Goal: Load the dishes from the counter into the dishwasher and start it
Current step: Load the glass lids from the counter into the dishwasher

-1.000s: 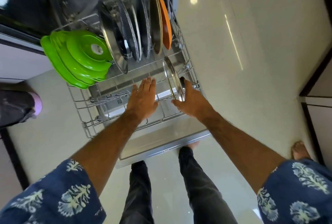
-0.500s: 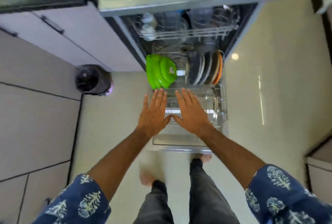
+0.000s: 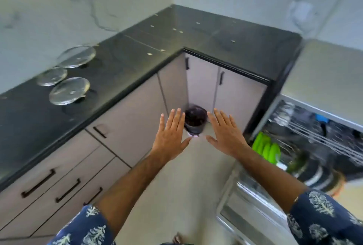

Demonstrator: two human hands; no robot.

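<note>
Hovering hands [image 3: 198, 136] flat, fingers straight, apart

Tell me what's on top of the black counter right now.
Three glass lids lie on the black counter, grouped near the wall at its left end. The rest of the counter in view is bare. What sits under each lid is blurred and cannot be made out.

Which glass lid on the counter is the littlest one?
Look at the black counter on the left, where three glass lids lie in a cluster. The littlest lid sits between the two others, nearest the wall. Both neighbours are clearly wider.
</note>
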